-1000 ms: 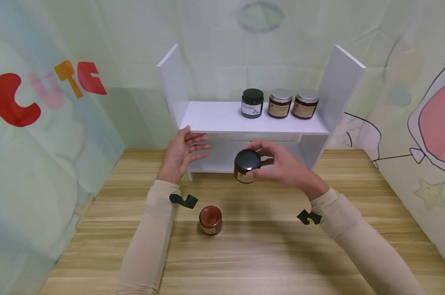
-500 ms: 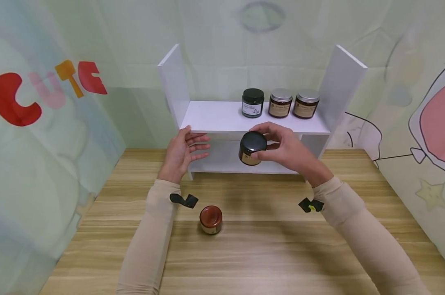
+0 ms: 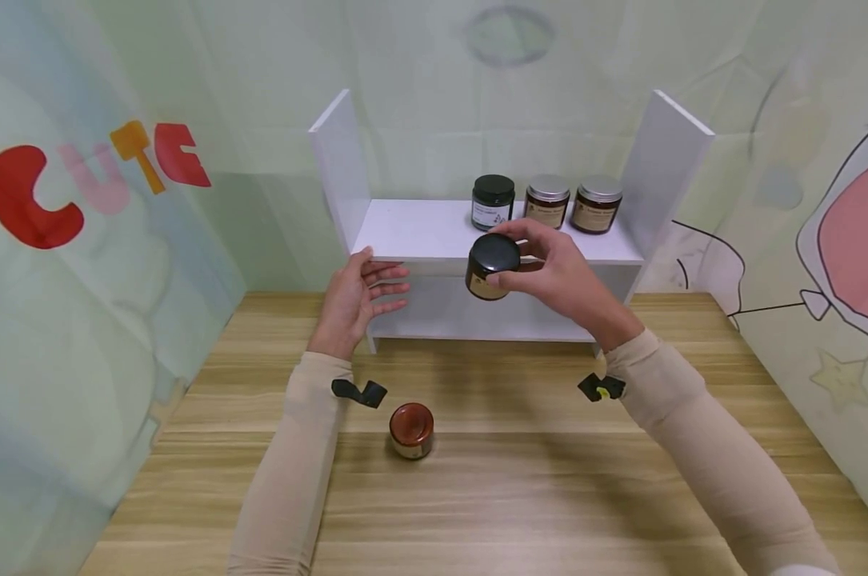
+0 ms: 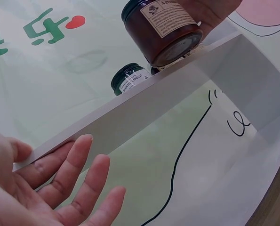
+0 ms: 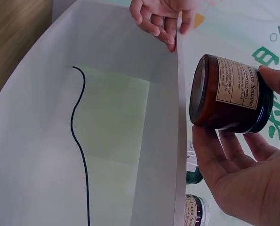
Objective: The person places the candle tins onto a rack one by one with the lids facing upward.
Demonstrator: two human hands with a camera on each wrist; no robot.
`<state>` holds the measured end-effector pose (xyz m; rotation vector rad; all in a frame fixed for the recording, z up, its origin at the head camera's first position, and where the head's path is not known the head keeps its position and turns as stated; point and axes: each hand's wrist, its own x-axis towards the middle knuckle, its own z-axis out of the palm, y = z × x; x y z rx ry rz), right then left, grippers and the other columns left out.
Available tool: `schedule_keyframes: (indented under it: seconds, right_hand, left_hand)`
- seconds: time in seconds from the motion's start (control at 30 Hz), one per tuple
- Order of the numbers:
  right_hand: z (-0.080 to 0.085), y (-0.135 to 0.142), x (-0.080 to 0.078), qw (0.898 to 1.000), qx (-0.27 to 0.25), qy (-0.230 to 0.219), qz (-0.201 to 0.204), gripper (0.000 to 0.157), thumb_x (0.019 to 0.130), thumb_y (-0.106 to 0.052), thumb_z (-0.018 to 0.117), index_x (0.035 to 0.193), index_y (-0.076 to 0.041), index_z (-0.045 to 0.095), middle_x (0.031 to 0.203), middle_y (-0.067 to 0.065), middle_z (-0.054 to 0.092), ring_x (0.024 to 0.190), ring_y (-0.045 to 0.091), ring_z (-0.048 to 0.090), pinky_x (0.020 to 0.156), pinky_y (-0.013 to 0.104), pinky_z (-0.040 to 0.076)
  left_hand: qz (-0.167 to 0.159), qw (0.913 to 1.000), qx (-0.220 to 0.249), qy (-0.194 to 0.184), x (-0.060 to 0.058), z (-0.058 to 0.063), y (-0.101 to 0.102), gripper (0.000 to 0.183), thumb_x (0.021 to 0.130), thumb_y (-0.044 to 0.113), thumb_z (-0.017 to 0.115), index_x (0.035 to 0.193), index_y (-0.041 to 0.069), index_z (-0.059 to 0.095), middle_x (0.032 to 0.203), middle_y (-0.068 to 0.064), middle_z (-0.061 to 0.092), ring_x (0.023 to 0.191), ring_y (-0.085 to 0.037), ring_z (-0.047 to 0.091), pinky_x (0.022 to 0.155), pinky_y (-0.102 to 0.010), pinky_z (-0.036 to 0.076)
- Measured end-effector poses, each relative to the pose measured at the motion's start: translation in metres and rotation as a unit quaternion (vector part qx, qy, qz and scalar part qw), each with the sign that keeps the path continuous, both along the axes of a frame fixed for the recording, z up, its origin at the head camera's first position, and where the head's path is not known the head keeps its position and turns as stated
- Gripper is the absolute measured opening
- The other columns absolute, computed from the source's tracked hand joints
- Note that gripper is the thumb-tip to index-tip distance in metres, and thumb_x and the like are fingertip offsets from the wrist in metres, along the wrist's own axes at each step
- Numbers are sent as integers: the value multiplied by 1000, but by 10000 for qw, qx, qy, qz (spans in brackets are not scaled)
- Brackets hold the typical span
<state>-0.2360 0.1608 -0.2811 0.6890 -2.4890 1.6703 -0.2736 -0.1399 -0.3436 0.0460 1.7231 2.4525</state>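
My right hand (image 3: 559,268) grips a brown glass candle jar (image 3: 493,276) with a black lid, raised at the front edge of the white shelf (image 3: 412,228). Its label (image 5: 237,82) reads "Scented Candle" in the right wrist view. Thumb and fingers sit on opposite sides of the jar. At the shelf's left front corner, my left hand (image 3: 358,300) pinches the board, thumb on top and index finger beneath. The other left fingers spread loosely below. On the upper board stand a black-lidded jar (image 3: 493,204) and two silver-lidded jars (image 3: 546,210), one partly hidden by the right hand.
A reddish-brown jar (image 3: 411,432) stands on the wooden table (image 3: 477,496), right of the left forearm. Upright side panels (image 3: 667,172) rise at both shelf ends. Printed cloth walls (image 3: 189,240) enclose the back and sides.
The right hand has lifted the candle jar from in front of the lower compartment to the height of the upper board's edge. The left hand has stayed in place.
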Motion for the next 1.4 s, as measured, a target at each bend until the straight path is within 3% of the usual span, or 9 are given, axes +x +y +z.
schedule_keyframes:
  seconds: [0.2,0.57,1.07,1.4]
  right_hand:
    - [5,-1,-5,9998,47,160,-71,54,81,-16,86,130,-18,64,122,3,65,110,23,63,82,34,53]
    - [11,0,-15,9997,233,25,-110,53,82,-19,85,131,-20,64,125,3,63,111,22,64,83,37,52]
    - [37,3,-27,9931,898,-696,297,56,85,-21,83,135,-17,58,129,6,63,111,21,66,93,38,49]
    - [48,-1,-34,9885,1225,-814,362,56,84,-24,83,133,-16,57,132,7,59,114,22,62,96,39,47]
  left_hand:
    - [-43,10000,44,-11,-1,-1,0,51,108,44,43,118,0,66,98,-4,76,88,-23,72,78,-40,61]
    - [9,10000,-44,-9,-1,-2,1,51,109,44,41,116,0,67,99,-5,75,88,-23,72,77,-40,61]
    - [32,10000,-18,-52,-2,-1,1,53,109,45,41,120,-2,64,98,-4,75,89,-23,72,77,-39,61]
    - [69,10000,-25,-67,-1,0,1,51,109,44,42,117,0,66,99,-5,76,90,-24,73,77,-39,61]
